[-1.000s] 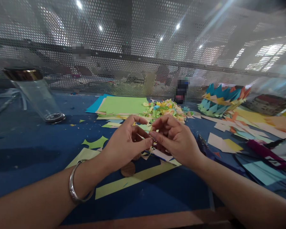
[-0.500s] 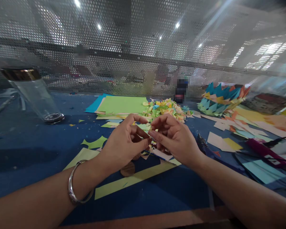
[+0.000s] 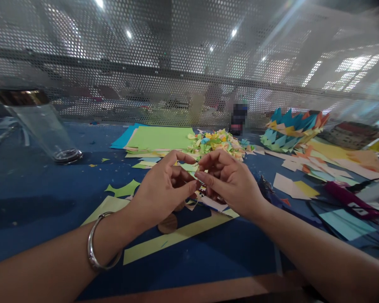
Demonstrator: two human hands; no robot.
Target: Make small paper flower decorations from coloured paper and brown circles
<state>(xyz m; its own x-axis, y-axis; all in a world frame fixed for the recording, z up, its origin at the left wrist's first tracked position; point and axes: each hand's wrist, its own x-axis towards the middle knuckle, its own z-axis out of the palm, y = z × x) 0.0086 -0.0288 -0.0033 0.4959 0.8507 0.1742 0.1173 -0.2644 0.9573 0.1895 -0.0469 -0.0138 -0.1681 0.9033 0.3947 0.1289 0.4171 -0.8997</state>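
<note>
Clock: centred on the gap between the two hands, with 12 pointing straight away from the person.
Left hand: this hand (image 3: 164,189) is bent inward, thumb and fingers curled with a narrow space between them; whether anything is pinched there cannot be told.
Right hand: this one (image 3: 235,185) mirrors it, thumb tip close to the forefinger (a tiny scrap could be hidden there; one cannot tell).
Bracelet: a silver ring (image 3: 91,244) around the left wrist, at 8 o'clock.
Paper bits: a loose heap (image 3: 219,139) of small, many-coloured pieces lies just past the fingers, at 1 o'clock.
Sheets: a stack (image 3: 164,139), light green on top, at 11 o'clock, touching the heap's edge.
Green scrap: a curved offcut (image 3: 123,189) at 9 o'clock.
Wooden disc: a round piece (image 3: 168,224) at 7 o'clock, beside a pale yellow-green strip (image 3: 177,240).
Bottle: clear with a shiny lid (image 3: 41,130), at 10 o'clock, well apart.
Paper bowl: spiky, blue, yellow and orange (image 3: 293,130), at 2 o'clock.
Table: blue-topped (image 3: 227,261), under everything.
</note>
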